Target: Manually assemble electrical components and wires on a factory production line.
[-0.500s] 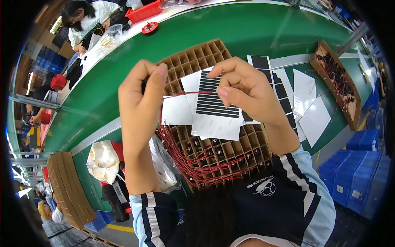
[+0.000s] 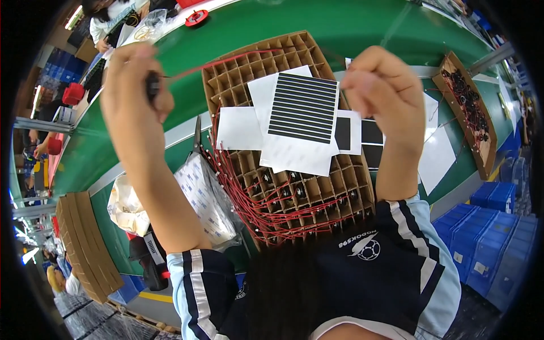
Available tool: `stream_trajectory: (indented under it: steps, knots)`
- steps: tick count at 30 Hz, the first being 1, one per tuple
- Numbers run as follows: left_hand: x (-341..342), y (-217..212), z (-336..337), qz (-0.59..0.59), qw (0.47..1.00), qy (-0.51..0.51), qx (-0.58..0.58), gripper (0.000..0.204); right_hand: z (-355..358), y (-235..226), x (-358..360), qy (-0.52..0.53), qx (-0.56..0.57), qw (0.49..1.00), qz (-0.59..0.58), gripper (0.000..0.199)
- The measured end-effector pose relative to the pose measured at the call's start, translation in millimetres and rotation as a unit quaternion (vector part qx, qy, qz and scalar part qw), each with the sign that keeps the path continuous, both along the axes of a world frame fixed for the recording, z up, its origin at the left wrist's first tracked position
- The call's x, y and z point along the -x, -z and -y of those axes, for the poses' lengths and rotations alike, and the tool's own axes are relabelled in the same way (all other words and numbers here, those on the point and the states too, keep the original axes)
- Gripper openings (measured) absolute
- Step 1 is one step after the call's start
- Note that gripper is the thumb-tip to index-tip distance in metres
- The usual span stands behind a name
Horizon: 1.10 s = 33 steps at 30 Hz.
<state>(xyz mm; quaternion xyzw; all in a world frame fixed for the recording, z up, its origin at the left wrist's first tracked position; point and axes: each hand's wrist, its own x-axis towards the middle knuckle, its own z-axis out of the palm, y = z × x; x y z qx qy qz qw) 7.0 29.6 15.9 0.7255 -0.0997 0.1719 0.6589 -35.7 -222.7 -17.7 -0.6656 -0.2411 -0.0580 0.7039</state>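
My left hand (image 2: 136, 85), raised at the left and smeared by motion, is closed round a small black round part (image 2: 152, 86) with a wire lead. From it a red wire (image 2: 232, 57) runs in a shallow arc over the divided box toward my right hand (image 2: 382, 85). The right fingers are pinched at the wire's far end, which blurs near the fingertips. Below lies the cardboard divider box (image 2: 218, 85), with white sheets on it. A sheet of black strips (image 2: 303, 107) is uppermost. Black parts with bundled red wires (image 2: 241, 207) fill its near cells.
Scissors (image 2: 197, 136) and a clear bag of white sheets (image 2: 207, 198) lie left of the box. At right is a cardboard tray (image 2: 442, 85) of wired black parts. Blue bins (image 2: 481, 238) stand at lower right. A person (image 2: 110, 22) works across the green table (image 2: 362, 28).
Both my hands have moved apart and upward, the left one farther left. The red wire between them now spans a longer stretch, and the black part shows in my left hand.
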Motion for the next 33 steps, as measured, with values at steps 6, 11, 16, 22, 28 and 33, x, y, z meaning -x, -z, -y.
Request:
stream_trajectory:
  steps: [6, 11, 16, 22, 28, 33]
  knots:
    - [8.9, -4.1, 39.1, -0.012, 0.985, 0.090, -0.147, 0.025, 50.0, -18.0, 22.1, 0.106, -0.069, 0.990, 0.067, 0.015]
    - [25.8, 8.1, 47.1, 0.040, 0.888, 0.185, -0.419, 0.020, 77.9, -27.1, 76.3, 0.253, 0.348, 0.901, 0.056, 0.009]
    - [66.4, 69.4, 60.9, -0.006, 0.693, 0.332, -0.640, 0.022, 178.6, -2.3, 102.0, 0.459, 0.425, 0.780, 0.022, 0.012]
    - [88.9, 111.3, 43.9, 0.031, 0.734, 0.309, -0.604, 0.015, 312.7, 9.6, 94.0, 0.672, 0.329, 0.663, -0.019, 0.024]
    - [87.5, 110.9, 43.7, 0.047, 0.758, 0.307, -0.573, 0.014, 354.1, 55.7, 72.8, 0.670, 0.513, 0.520, -0.133, 0.035]
    - [74.0, 86.8, 40.1, -0.165, 0.812, 0.372, -0.419, 0.011, 293.3, 80.4, 76.6, 0.601, 0.571, 0.539, -0.146, 0.045]
